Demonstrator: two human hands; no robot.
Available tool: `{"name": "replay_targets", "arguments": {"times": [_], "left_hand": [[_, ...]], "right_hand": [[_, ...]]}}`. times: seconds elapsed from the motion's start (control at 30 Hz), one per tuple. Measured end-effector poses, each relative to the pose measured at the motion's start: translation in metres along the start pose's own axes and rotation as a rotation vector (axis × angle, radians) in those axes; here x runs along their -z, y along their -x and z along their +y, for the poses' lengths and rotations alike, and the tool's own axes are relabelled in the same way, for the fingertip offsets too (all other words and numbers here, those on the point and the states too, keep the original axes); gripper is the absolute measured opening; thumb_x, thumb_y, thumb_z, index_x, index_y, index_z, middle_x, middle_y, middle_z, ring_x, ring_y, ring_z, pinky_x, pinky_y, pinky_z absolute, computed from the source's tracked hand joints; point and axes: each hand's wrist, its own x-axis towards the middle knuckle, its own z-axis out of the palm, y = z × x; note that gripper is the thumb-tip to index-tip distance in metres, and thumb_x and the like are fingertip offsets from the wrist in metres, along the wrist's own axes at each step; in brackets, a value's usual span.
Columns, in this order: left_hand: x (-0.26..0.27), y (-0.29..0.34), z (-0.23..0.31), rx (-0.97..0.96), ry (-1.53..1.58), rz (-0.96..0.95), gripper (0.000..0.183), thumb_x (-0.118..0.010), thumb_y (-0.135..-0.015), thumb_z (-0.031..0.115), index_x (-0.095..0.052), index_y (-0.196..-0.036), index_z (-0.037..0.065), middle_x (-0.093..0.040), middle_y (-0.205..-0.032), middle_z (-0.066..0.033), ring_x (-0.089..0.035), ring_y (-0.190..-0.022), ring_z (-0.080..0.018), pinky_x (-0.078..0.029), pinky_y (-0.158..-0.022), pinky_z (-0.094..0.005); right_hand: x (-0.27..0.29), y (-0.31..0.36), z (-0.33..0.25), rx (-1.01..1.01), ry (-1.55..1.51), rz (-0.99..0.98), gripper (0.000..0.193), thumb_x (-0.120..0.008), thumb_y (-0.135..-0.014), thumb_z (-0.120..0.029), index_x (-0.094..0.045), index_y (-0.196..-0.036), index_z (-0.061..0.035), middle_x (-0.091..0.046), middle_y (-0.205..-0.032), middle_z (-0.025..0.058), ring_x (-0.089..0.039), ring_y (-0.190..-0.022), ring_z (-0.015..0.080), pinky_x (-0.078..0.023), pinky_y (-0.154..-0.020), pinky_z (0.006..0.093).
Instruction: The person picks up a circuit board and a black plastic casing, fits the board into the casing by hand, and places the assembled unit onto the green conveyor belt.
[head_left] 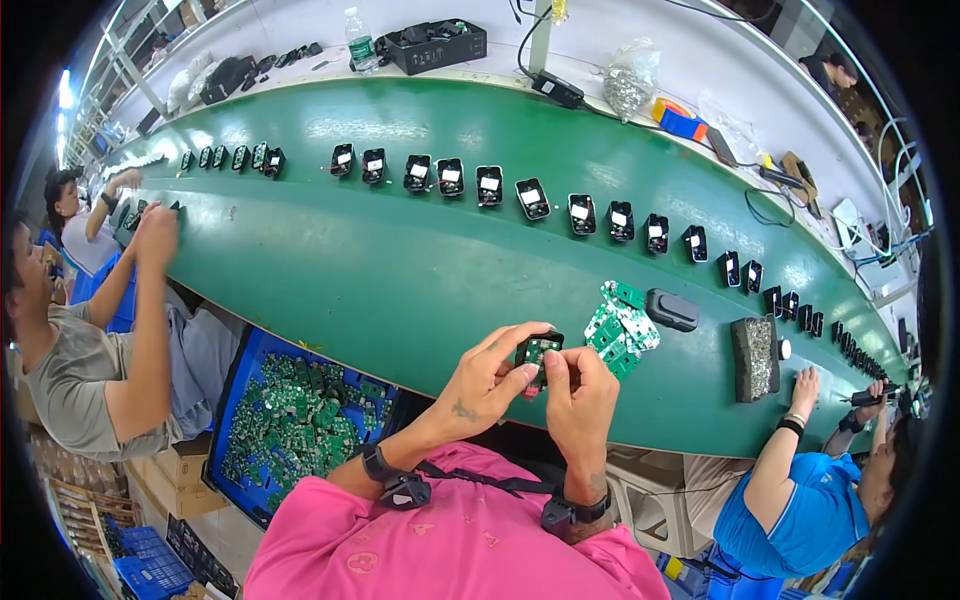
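Observation:
A small black housing with a green circuit board set in it is held over the near edge of the green conveyor belt. My left hand grips its left side. My right hand pinches its right side with fingertips pressed on the board. Just beyond my hands lies a pile of green circuit boards, and a closed black housing rests beside it.
A long row of open black housings runs along the belt. A blue bin of circuit boards sits at my lower left. People sit on my left and right. A grey tray of screws lies at right.

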Motion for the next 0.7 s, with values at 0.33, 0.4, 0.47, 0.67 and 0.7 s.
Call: {"name": "replay_targets", "arguments": {"times": [0.33,0.4,0.47,0.67,0.7], "left_hand": [[-0.005,0.0,-0.01,0.063,-0.005,0.101,0.036,-0.05,-0.1,0.008,-0.05,-0.136,0.001,-0.065,-0.108,-0.0144,-0.068,-0.072,-0.0159,-0.056,-0.064,-0.0297],[-0.009,-0.001,-0.017,0.018,0.022,0.156,0.036,-0.051,-0.1,0.012,-0.052,-0.135,0.004,-0.067,-0.096,-0.0066,-0.055,-0.058,-0.0056,-0.042,-0.05,-0.0226],[-0.009,-0.002,-0.018,0.011,-0.006,0.144,0.035,-0.05,-0.1,0.012,-0.052,-0.134,0.002,-0.068,-0.098,-0.0082,-0.058,-0.06,-0.0073,-0.044,-0.051,-0.0238],[-0.014,-0.007,-0.034,-0.121,-0.142,0.22,0.033,-0.047,-0.1,0.009,-0.052,-0.132,-0.001,-0.069,-0.102,-0.0145,-0.066,-0.071,-0.0151,-0.053,-0.062,-0.0297],[-0.015,-0.007,-0.035,-0.157,-0.21,0.248,0.033,-0.047,-0.1,0.008,-0.052,-0.131,-0.001,-0.068,-0.102,-0.0159,-0.067,-0.073,-0.0173,-0.054,-0.065,-0.0311]], "right_hand": [[-0.018,0.004,0.007,0.008,0.043,0.126,0.017,-0.066,-0.096,-0.015,-0.059,-0.098,0.0008,-0.062,-0.075,0.0126,-0.06,-0.06,0.022,-0.046,-0.054,0.0339],[-0.021,0.005,0.013,0.032,0.081,0.091,0.018,-0.063,-0.098,-0.016,-0.059,-0.102,0.0012,-0.064,-0.076,0.014,-0.063,-0.062,0.0237,-0.048,-0.056,0.0354],[-0.022,0.006,0.016,0.056,0.118,0.055,0.02,-0.06,-0.1,-0.017,-0.059,-0.107,0.0015,-0.065,-0.078,0.0155,-0.066,-0.064,0.0253,-0.049,-0.057,0.0369],[-0.03,0.005,0.009,-0.035,0.064,-0.032,0.033,-0.047,-0.105,-0.021,-0.056,-0.127,0.0015,-0.068,-0.084,0.0216,-0.068,-0.069,0.0358,-0.053,-0.061,0.0426],[-0.03,0.005,0.007,-0.046,-0.018,-0.02,0.034,-0.046,-0.105,-0.02,-0.055,-0.131,0.0016,-0.068,-0.084,0.0205,-0.068,-0.068,0.033,-0.053,-0.061,0.0409]]}}
